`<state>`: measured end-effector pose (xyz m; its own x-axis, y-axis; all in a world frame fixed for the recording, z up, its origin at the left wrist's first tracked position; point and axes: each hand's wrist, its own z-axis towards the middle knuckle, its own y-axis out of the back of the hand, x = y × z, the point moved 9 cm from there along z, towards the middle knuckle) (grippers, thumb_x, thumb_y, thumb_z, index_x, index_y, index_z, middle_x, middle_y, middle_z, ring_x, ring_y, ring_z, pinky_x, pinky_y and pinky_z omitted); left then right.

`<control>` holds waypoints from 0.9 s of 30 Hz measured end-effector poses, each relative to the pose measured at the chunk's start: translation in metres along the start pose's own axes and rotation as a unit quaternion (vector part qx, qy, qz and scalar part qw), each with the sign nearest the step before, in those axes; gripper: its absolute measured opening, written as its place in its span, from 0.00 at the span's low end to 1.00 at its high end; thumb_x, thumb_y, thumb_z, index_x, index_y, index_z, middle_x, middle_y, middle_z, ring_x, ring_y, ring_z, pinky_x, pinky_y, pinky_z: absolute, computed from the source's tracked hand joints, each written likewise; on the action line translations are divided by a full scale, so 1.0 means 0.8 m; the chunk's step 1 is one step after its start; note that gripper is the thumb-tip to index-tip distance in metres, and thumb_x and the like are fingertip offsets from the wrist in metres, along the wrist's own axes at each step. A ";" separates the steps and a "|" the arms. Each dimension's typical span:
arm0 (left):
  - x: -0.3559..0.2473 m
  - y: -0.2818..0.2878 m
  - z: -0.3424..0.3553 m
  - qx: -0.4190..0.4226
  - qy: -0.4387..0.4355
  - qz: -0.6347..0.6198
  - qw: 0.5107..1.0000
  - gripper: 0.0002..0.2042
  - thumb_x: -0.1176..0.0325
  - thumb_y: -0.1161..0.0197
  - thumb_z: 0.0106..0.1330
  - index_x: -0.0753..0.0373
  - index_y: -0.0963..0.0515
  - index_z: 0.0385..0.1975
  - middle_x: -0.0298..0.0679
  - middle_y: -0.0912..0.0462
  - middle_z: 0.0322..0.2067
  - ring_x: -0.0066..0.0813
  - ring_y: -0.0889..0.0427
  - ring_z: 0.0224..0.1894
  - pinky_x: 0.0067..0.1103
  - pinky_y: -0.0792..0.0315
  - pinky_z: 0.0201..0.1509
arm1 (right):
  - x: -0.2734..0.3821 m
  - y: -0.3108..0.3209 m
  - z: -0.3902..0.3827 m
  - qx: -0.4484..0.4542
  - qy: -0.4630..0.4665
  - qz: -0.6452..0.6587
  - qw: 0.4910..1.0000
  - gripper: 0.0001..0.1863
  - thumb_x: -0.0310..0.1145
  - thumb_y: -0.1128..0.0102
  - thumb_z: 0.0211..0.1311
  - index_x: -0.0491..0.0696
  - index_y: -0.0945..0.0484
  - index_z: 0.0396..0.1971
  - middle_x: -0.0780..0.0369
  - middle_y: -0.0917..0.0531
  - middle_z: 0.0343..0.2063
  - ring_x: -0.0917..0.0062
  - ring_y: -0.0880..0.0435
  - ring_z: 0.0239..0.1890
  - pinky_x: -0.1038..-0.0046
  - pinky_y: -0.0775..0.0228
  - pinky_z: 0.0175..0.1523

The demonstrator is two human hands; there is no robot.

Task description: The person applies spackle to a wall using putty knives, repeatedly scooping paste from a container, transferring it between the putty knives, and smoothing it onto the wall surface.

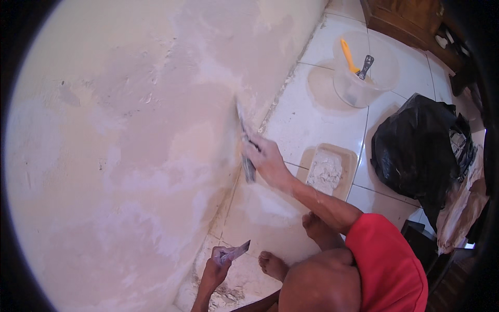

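My right hand (265,158) is wrapped round a long flat metal trowel (248,170), whose blurred blade lies on or very close to the patched, pale plastered wall (130,156). My left hand (218,265) is low by the foot of the wall, closed on a small putty-smeared scraper (237,251), its dark edge pointing right. A shallow beige tray (351,166) of pale paste (325,169) sits on the floor just beyond my right forearm.
A translucent bucket (351,93) holding two scrapers stands on the white tiled floor (325,119). A black plastic bag (408,145) with torn paper lies at right, near dark wooden furniture (400,18). My bare feet (273,265) and knee are below; debris lies along the wall's base.
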<state>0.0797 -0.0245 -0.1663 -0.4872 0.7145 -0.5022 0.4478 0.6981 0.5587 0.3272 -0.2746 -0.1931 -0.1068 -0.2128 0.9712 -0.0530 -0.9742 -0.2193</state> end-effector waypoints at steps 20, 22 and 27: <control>-0.026 0.002 0.006 -0.024 -0.082 0.032 0.996 0.11 0.67 0.41 0.69 0.65 0.32 0.44 0.43 0.20 0.24 0.30 0.22 0.25 0.26 0.29 0.31 | 0.125 -0.014 -0.028 0.056 0.074 -0.052 0.994 0.22 0.35 0.47 0.67 0.39 0.29 0.57 0.59 0.25 0.22 0.77 0.24 0.27 0.72 0.30 0.36; -0.018 0.009 0.004 -0.036 -0.083 0.025 0.996 0.11 0.67 0.41 0.69 0.65 0.32 0.44 0.43 0.20 0.24 0.30 0.22 0.25 0.26 0.29 0.31 | 0.091 0.007 -0.027 0.055 -0.009 -0.047 0.997 0.24 0.35 0.48 0.69 0.40 0.32 0.61 0.65 0.27 0.22 0.83 0.29 0.23 0.77 0.34 0.30; -0.007 0.014 0.000 -0.045 -0.062 0.052 0.996 0.12 0.66 0.41 0.69 0.65 0.32 0.45 0.43 0.20 0.23 0.31 0.22 0.24 0.27 0.29 0.30 | -0.023 0.058 0.034 -0.044 -0.133 0.099 0.985 0.26 0.34 0.50 0.70 0.42 0.34 0.65 0.72 0.29 0.21 0.90 0.34 0.18 0.83 0.39 0.22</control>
<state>0.0877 -0.0208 -0.1574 -0.3438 0.7864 -0.5132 0.4188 0.6175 0.6658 0.3539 -0.3180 -0.2188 0.1395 -0.4217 0.8959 -0.1448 -0.9037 -0.4029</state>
